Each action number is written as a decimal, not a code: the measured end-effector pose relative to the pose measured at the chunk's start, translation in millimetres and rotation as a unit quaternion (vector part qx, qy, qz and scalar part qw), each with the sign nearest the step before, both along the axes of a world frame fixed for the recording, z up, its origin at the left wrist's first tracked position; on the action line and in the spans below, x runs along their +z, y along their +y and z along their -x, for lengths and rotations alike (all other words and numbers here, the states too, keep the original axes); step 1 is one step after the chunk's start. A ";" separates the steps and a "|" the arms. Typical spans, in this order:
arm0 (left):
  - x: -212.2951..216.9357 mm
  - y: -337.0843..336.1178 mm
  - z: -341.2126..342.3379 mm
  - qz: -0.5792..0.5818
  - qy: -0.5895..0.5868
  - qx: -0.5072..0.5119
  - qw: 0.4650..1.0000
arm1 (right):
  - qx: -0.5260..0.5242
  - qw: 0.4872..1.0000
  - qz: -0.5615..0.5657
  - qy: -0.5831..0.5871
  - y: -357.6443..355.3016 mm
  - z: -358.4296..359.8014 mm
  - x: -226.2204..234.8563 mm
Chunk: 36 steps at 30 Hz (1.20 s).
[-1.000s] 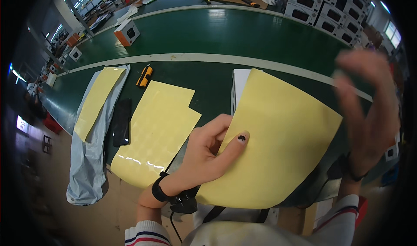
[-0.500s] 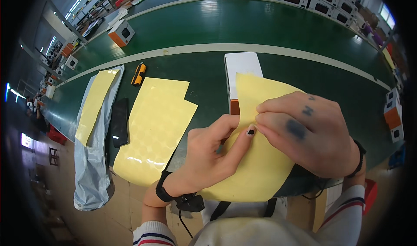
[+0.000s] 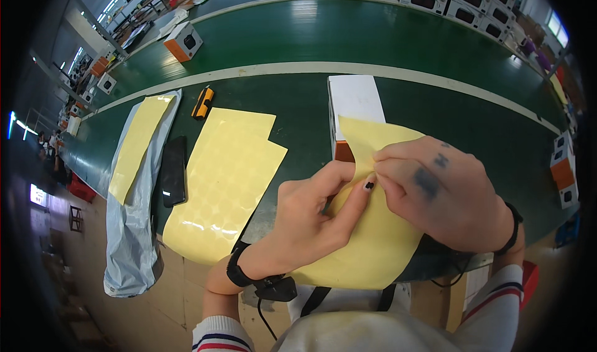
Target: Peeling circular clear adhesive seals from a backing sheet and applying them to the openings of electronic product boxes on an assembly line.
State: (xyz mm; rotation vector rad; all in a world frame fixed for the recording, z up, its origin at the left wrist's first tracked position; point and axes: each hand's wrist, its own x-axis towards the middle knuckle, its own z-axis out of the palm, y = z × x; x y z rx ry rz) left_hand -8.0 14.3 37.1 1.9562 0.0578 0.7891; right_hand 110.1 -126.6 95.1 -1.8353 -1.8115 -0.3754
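Observation:
My left hand [image 3: 314, 212] and my right hand [image 3: 438, 193] pinch a yellow sheet [image 3: 373, 249] between thumbs and fingertips, close together near its upper part. The paper creases where they grip, and its lower part droops over the near table edge. What the fingertips hold besides the sheet is hidden. Behind it stands a white and orange box [image 3: 357, 97], partly covered by the sheet. To the left, another yellow sheet [image 3: 230, 171] with glossy clear round stickers and a notched corner lies flat, its near end curling over the edge.
A black phone [image 3: 174, 171] and a yellow-and-black box cutter [image 3: 203, 103] lie left. Beside them, a grey plastic bag [image 3: 134, 246] carries a narrow yellow strip [image 3: 140, 147]. Across the green table [image 3: 292, 35] are a small box [image 3: 184, 41] and stacked boxes [image 3: 457, 0].
The top of the held sheet bends and creases more between my fingertips. Both hands stay pinched on it, and the whole view has shifted slightly.

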 end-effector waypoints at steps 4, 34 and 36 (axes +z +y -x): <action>9.6 0.8 5.6 0.029 0.076 -0.038 0.996 | 0.023 0.999 -0.022 0.018 3.6 -10.0 -0.8; 16.7 9.0 -1.5 0.103 0.155 -0.110 0.976 | 0.079 0.995 0.044 0.031 5.0 -47.7 7.9; 20.1 12.3 -2.5 -0.020 0.173 -0.109 0.979 | 0.074 0.996 0.038 0.020 9.0 -62.8 20.3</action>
